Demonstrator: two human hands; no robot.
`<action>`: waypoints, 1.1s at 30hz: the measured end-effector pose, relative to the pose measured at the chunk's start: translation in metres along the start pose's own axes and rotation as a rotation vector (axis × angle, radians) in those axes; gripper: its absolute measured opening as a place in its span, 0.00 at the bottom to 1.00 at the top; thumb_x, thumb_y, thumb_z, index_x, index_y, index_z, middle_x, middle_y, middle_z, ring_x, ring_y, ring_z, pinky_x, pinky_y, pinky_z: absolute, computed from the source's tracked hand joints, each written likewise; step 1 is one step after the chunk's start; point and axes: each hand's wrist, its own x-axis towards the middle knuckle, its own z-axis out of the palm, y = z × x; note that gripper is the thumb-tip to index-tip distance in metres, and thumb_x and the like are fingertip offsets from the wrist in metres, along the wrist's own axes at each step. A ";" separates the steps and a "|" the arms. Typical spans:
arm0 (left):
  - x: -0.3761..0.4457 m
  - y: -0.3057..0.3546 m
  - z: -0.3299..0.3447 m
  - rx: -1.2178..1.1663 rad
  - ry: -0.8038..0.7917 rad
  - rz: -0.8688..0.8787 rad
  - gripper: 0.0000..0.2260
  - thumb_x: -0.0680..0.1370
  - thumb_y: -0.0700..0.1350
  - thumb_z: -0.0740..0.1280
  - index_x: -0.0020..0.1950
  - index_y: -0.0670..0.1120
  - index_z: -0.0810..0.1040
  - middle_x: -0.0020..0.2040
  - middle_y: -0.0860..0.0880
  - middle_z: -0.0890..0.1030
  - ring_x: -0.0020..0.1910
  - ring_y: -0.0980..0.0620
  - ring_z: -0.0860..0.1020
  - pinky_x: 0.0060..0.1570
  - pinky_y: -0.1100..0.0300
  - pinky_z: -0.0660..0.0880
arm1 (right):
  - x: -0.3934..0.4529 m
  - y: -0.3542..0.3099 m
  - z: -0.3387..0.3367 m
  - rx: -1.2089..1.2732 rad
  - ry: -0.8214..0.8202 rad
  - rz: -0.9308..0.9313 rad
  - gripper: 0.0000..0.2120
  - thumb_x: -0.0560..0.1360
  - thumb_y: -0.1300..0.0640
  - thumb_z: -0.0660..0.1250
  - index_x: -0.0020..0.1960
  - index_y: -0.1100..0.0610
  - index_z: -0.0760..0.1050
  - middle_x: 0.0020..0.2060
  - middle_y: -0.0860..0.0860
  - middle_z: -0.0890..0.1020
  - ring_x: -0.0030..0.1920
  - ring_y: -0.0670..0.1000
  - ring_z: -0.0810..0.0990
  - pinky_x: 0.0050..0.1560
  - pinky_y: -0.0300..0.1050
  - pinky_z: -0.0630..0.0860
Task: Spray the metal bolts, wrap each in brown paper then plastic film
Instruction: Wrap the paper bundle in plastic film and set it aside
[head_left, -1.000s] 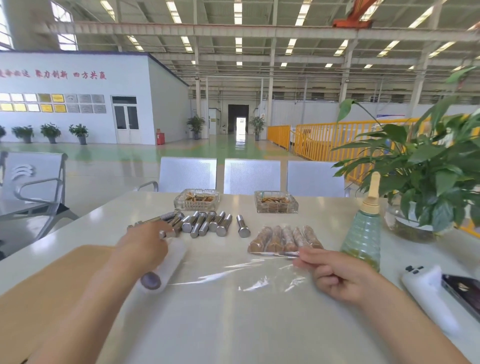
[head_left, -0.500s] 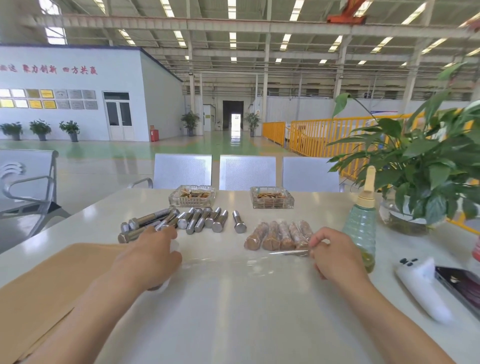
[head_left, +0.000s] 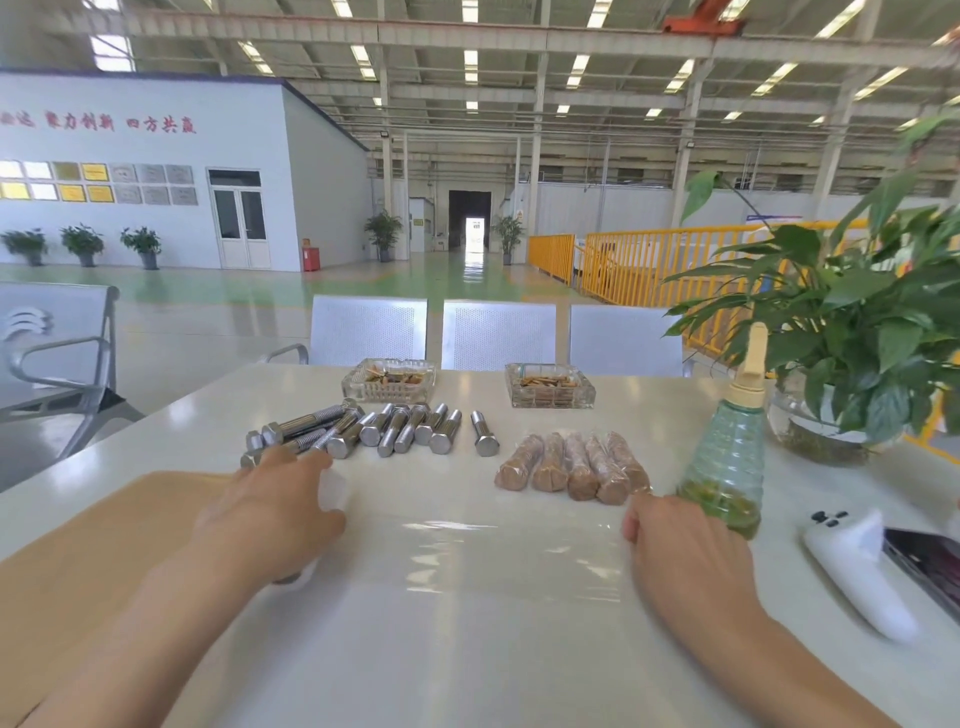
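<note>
The left hand (head_left: 270, 512) lies curled over the roll of plastic film (head_left: 328, 496), fingers wrapped across its top so that only a pale, rounded bit of the roll shows past the knuckles. The right hand (head_left: 675, 540) is closed on the far edge of the drawn-out film sheet (head_left: 498, 551), its fingers tucked under and gripping that edge. Between the two hands the clear sheet lies flat and glossy on the white table (head_left: 467, 649), with faint wrinkles and bright glints. Behind the left hand sits a cluster of bare metal bolts (head_left: 384, 428), shiny, hex-headed and threaded. Just beyond the right hand lie five wrapped bolts (head_left: 571, 465), stubby brown cylinders side by side under shiny film. A sheet of brown paper (head_left: 78, 561) lies flat under the left forearm. The green ribbed spray bottle (head_left: 727, 462) with a cream nozzle stands just beside the right hand.
</note>
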 end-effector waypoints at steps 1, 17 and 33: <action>0.002 -0.004 -0.003 -0.023 0.001 -0.022 0.25 0.76 0.57 0.65 0.73 0.58 0.67 0.63 0.51 0.71 0.54 0.48 0.77 0.49 0.54 0.75 | 0.000 0.002 0.000 0.011 -0.009 -0.004 0.12 0.78 0.61 0.59 0.53 0.46 0.74 0.53 0.46 0.78 0.53 0.53 0.80 0.43 0.45 0.70; -0.011 0.009 -0.001 0.139 0.088 -0.054 0.06 0.81 0.45 0.53 0.54 0.52 0.67 0.65 0.47 0.66 0.59 0.43 0.70 0.56 0.50 0.74 | -0.003 0.015 0.002 -0.190 0.029 -0.092 0.13 0.82 0.56 0.59 0.64 0.47 0.75 0.55 0.48 0.71 0.52 0.53 0.81 0.42 0.47 0.77; -0.035 0.001 0.012 0.318 0.070 0.110 0.19 0.80 0.63 0.54 0.68 0.60 0.70 0.66 0.51 0.63 0.70 0.47 0.65 0.61 0.54 0.71 | -0.001 0.044 0.002 -0.093 0.009 -0.156 0.11 0.78 0.54 0.62 0.52 0.39 0.77 0.47 0.38 0.76 0.47 0.47 0.79 0.40 0.46 0.79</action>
